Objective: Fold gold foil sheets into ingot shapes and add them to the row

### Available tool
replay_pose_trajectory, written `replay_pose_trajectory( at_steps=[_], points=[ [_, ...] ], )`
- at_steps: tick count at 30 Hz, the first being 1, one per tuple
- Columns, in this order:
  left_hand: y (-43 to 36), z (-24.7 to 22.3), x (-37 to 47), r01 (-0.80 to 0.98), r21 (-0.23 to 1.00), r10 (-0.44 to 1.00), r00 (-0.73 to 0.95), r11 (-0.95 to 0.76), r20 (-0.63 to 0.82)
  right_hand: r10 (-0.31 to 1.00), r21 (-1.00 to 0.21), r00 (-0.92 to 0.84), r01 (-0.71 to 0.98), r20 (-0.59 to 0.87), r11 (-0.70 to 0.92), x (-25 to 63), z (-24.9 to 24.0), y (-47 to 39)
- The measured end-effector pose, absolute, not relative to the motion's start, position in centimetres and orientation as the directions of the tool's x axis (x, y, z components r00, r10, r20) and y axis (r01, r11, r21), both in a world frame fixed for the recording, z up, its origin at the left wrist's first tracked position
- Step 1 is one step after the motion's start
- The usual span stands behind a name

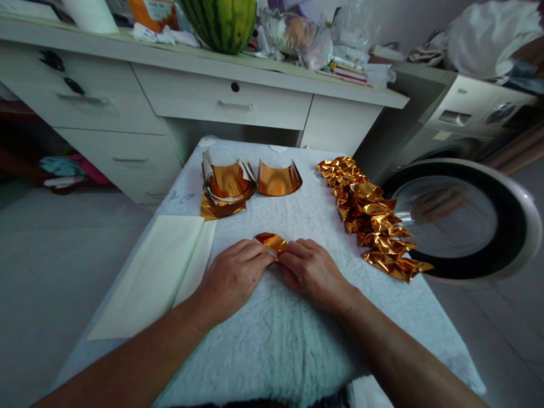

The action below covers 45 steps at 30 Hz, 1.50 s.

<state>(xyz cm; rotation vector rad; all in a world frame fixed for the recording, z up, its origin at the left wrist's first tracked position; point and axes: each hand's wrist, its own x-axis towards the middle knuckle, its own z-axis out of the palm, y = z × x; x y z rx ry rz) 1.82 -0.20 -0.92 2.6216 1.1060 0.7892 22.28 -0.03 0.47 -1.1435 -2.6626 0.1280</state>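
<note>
Between my hands, at the middle of the cloth-covered table (272, 340), is a small piece of gold foil paper (272, 242). My left hand (238, 272) pinches its near left edge, and my right hand (312, 269) pinches it from the right, with the fingertips of both almost touching. Behind them stands a stack of curled gold sheets (229, 181) with pale backs, and beside it a smaller curled gold sheet (278, 179). A long row of folded gold foil pieces (369, 212) runs down the right side.
Pale paper sheets (148, 277) lie at the table's left. Beyond is a white desk (272, 71) with a watermelon (221, 22) and a glass bowl (293, 31). An open washing machine door (461, 221) reaches close to the table's right edge.
</note>
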Motion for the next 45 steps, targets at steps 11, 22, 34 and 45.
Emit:
replay_pose_trajectory(
  at_steps=[11,22,34,45],
  points=[
    [-0.7,-1.0,2.0,0.663,0.299,0.704,0.502,-0.686,0.503,0.778,-0.22,-0.607,0.747,0.159,0.628,22.1,0.4,0.0],
    [-0.3,-0.8,1.6,0.775,0.419,0.875,0.354,-0.473,0.331,0.758,-0.235,-0.617,0.721,0.212,0.652,22.8,0.3,0.7],
    [-0.3,-1.2,1.6,0.7,0.311,0.762,0.542,-0.642,0.355,0.809,-0.402,-0.566,0.712,0.158,0.576,23.0,0.5,0.7],
    [-0.3,-0.7,1.7,0.779,0.409,0.88,0.426,-0.476,0.212,0.867,-0.523,-0.479,0.709,0.134,0.472,22.8,0.2,0.9]
  ],
)
